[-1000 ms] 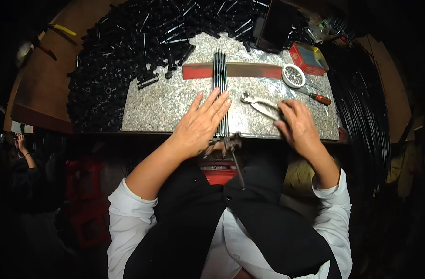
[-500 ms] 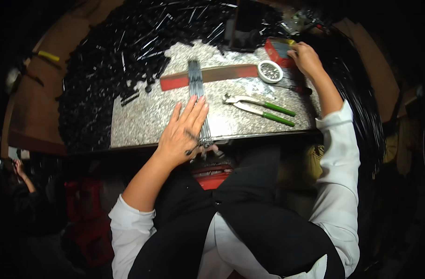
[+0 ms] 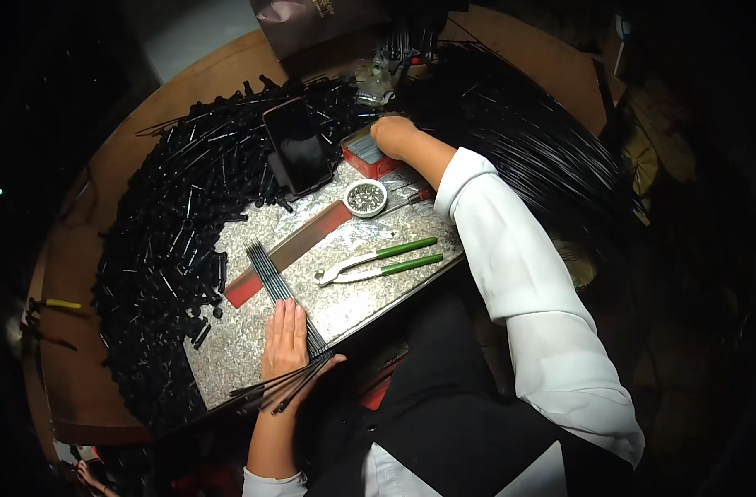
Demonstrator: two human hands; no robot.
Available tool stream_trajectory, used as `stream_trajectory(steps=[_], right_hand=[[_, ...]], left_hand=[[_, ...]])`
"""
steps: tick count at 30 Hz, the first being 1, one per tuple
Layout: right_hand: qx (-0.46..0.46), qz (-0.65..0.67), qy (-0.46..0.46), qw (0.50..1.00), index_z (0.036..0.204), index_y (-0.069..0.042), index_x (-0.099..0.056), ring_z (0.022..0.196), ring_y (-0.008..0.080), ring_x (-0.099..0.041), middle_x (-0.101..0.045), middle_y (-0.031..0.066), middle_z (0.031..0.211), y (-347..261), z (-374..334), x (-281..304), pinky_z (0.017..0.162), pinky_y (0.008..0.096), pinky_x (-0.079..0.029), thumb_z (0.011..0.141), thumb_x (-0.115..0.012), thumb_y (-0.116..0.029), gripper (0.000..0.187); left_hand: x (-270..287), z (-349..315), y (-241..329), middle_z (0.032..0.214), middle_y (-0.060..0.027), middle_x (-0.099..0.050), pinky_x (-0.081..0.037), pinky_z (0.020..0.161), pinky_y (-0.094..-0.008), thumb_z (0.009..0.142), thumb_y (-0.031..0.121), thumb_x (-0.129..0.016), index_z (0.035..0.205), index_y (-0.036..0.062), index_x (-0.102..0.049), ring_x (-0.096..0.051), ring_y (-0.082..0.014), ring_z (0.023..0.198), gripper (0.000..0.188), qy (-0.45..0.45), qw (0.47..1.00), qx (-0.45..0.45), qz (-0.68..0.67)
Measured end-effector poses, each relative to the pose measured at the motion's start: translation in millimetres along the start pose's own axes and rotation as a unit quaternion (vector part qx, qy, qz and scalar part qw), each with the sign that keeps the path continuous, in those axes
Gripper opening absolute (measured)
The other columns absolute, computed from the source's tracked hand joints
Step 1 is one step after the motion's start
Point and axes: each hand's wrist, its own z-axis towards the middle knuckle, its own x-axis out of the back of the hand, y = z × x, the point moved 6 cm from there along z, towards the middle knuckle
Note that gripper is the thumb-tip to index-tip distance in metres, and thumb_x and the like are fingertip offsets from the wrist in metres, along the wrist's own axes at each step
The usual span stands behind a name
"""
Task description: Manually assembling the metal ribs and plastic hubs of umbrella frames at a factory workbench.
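Thin dark rods (image 3: 268, 273) look light, springy, slick, probably best held mid-bundle; left hand (image 3: 285, 341) lies flat on them, unclenched, right hand (image 3: 393, 137) at red box (image 3: 375, 169), grip can't be told.

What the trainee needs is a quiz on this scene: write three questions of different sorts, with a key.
1. Which hand lies on the bundle of thin dark rods?

2. Where is the right hand?
a) in the white bowl
b) at the open red box
c) on the red-handled screwdriver

3. True or false: a hand is gripping the green-handled pincers.

Key
1. The left hand, laid flat with its fingers together.
2. b
3. False; the green-handled pincers lie on the speckled slab with no hand on them.
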Motion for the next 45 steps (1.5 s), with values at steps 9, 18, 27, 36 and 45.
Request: stream_trajectory(steps=[9, 18, 27, 36, 45], right_hand=[[0.103, -0.042, 0.015, 0.994, 0.079, -0.004, -0.069, 0.087, 0.0327, -0.066, -0.068, 0.0164, 0.09, -20, 10, -4, 0.073, 0.0405, -0.054, 0.077, -0.054, -0.007, 0.016], [0.112, 0.126, 0.128, 0.977, 0.104, -0.005, -0.054, 0.099, 0.036, -0.059, -0.059, 0.0156, 0.106, -38, -16, 43, 0.08, 0.0441, -0.049, 0.079, -0.051, 0.004, 0.027], [0.368, 0.143, 0.142, 0.908, 0.116, -0.011, -0.059, 0.091, 0.0257, -0.059, -0.057, 0.0068, 0.094, -194, -55, 50, 0.076, 0.0377, -0.051, 0.076, -0.054, -0.001, 0.041], [0.366, 0.153, 0.164, 0.903, 0.106, -0.009, -0.063, 0.085, 0.0284, -0.062, -0.059, 0.0119, 0.089, -210, -52, 41, 0.072, 0.039, -0.052, 0.083, -0.051, -0.011, 0.026], [0.355, 0.16, 0.159, 0.907, 0.104, -0.007, -0.063, 0.085, 0.03, -0.063, -0.06, 0.0138, 0.088, -212, -50, 39, 0.071, 0.0401, -0.051, 0.083, -0.051, -0.01, 0.025]], left_hand=[[9, -3, -3, 0.133, -0.0304, -0.044, -0.034, 0.107, -0.0497, 0.061, 0.043, -0.082, 0.127, -0.0125, -0.042, -0.038, -0.0457, 0.129, 0.095, -0.002, 0.998, 0.028, -0.051], [10, -5, -9, 0.14, -0.0253, -0.039, -0.028, 0.109, -0.0496, 0.066, 0.044, -0.076, 0.133, -0.0094, -0.04, -0.032, -0.0399, 0.135, 0.093, -0.023, 0.995, 0.022, -0.097], [9, -3, -5, 0.141, -0.0215, -0.04, -0.025, 0.105, -0.0622, 0.07, 0.058, -0.069, 0.131, -0.006, -0.046, -0.029, -0.0447, 0.134, 0.091, -0.013, 0.999, 0.042, -0.003], [11, -2, -6, 0.138, -0.0233, -0.043, -0.026, 0.107, -0.0583, 0.071, 0.057, -0.07, 0.131, -0.0064, -0.046, -0.032, -0.0424, 0.134, 0.091, -0.009, 0.999, 0.039, -0.02], [14, -1, -5, 0.135, -0.0276, -0.044, -0.035, 0.107, -0.0434, 0.073, 0.053, -0.067, 0.128, -0.0127, -0.046, -0.036, -0.0397, 0.133, 0.088, -0.01, 0.999, 0.023, -0.045]])
